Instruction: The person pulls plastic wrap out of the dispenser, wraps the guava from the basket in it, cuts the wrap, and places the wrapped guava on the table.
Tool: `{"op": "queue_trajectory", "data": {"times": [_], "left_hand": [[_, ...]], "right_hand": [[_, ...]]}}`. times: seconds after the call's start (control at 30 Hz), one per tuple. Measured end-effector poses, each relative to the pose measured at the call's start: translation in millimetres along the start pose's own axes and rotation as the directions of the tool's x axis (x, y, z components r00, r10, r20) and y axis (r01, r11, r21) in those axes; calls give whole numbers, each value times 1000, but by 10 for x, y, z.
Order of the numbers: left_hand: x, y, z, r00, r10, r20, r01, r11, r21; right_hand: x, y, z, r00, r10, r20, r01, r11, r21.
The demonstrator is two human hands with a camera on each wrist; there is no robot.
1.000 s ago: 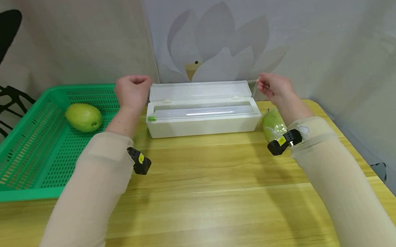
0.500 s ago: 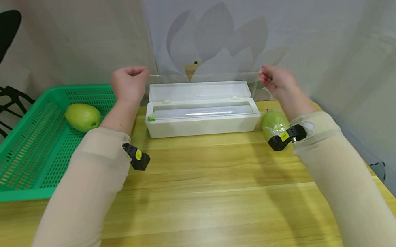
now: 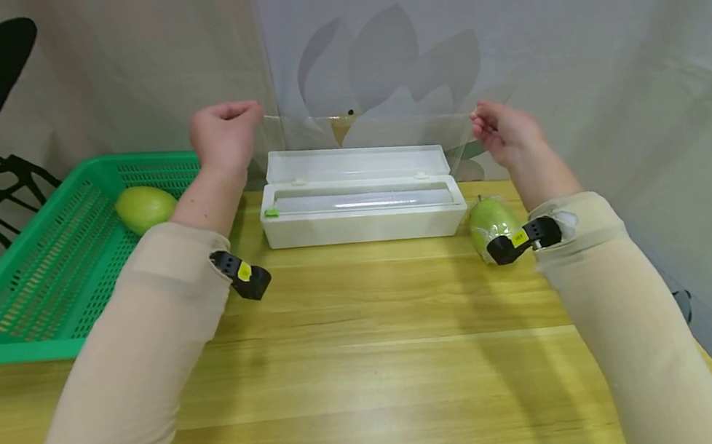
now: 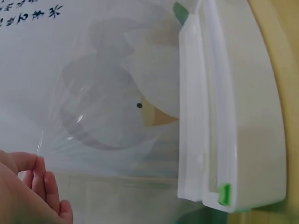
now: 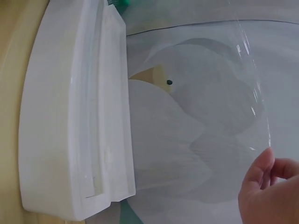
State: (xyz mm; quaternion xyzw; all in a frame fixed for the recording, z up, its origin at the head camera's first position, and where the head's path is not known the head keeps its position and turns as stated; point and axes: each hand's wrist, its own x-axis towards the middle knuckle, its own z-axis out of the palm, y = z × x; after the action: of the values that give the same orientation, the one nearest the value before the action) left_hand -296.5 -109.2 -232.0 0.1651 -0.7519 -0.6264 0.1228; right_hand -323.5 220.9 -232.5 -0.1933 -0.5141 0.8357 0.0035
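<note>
A clear sheet of plastic wrap [image 3: 378, 126] stretches between my two raised hands, behind and above a white cling film dispenser [image 3: 366, 228]. The dispenser's lid is up and a roll of film [image 3: 360, 201] shows inside; a green slider [image 4: 224, 194] sits at its left end. My left hand [image 3: 224, 140] pinches the sheet's left corner between thumb and fingers. At the opposite corner, my right hand [image 3: 509, 133] pinches it the same way. In the right wrist view the film's glinting edge runs up from the right hand's fingertips [image 5: 267, 156].
A pear [image 3: 491, 225] wrapped in film stands right of the dispenser, partly behind the right wrist camera. On the left, a green basket [image 3: 58, 270] holds a yellow-green fruit [image 3: 145, 208], partly covered by the left arm. The wooden table [image 3: 372, 366] meets a printed cloth backdrop [image 3: 608, 61].
Both hands have risen and drawn slightly apart, each keeping its corner of the plastic wrap. More of the sheet now shows above the dispenser, which has stayed in place.
</note>
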Motion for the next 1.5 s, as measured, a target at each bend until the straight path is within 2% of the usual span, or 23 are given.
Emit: {"op": "queue_trajectory", "data": {"times": [0.13, 0.3, 0.5, 0.73, 0.9, 1.23, 1.5], "left_hand": [[-30, 80, -1, 999, -33, -2, 33, 995, -99], [-57, 155, -10, 999, -49, 11, 50, 982, -181], [-91, 238, -44, 999, -32, 17, 35, 960, -278], [-139, 332, -81, 1000, -17, 21, 23, 952, -307], [-168, 372, -97, 1000, -19, 19, 25, 933, -358], [-277, 366, -156, 1000, 18, 10, -12, 905, -425], [-354, 391, -198, 998, 61, 7, -51, 894, -445]], "right_hand": [[-11, -62, 18, 1000, 0, 9, 0, 999, 54], [-18, -136, 26, 1000, 6, 20, -8, 995, 100], [-72, -221, 45, 1000, 0, 28, -4, 990, 141], [-145, -318, 72, 999, -10, 31, 5, 987, 160], [-181, -356, 73, 1000, -16, 26, 11, 983, 184], [-273, -380, 51, 998, -21, 53, 9, 976, 219], [-321, -422, 31, 997, -42, 67, 26, 975, 219]]}}
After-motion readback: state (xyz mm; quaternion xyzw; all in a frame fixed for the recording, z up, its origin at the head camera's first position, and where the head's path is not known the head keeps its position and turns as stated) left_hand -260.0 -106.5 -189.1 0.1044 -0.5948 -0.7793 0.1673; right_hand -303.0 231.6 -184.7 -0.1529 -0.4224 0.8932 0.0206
